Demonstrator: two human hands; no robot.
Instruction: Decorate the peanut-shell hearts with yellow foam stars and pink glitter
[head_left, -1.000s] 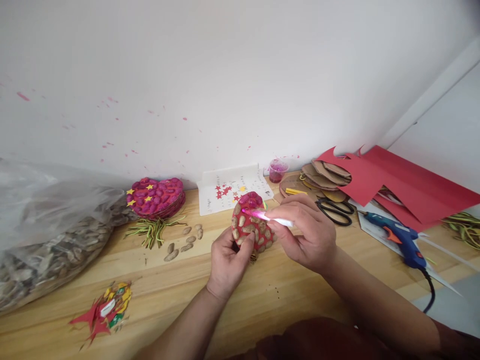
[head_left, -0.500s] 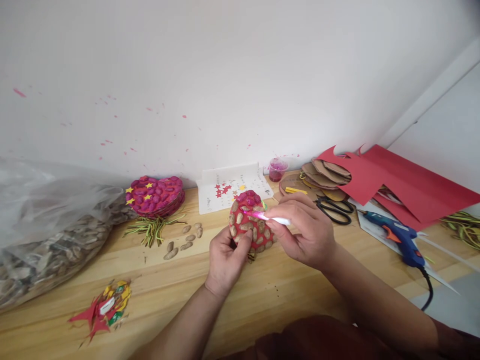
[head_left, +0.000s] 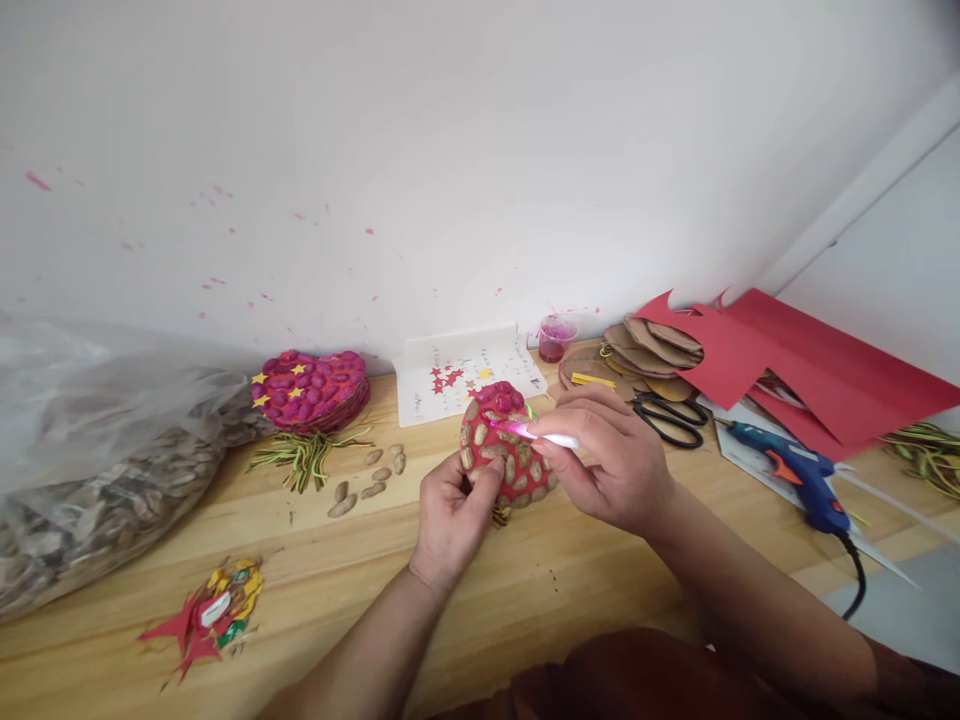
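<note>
Moved slightly leftward: left hand (head_left: 454, 515), gripping the peanut-studded disc (head_left: 513, 470), and right hand (head_left: 622, 465), pinching a brush (head_left: 551, 438). Painting appears underway; next stroke calls for a steady disc.

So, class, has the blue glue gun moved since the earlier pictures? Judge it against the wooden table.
No. Against the wooden table, the blue glue gun lies in the same spot, shifted neither way, just in front of the red paper.
</note>
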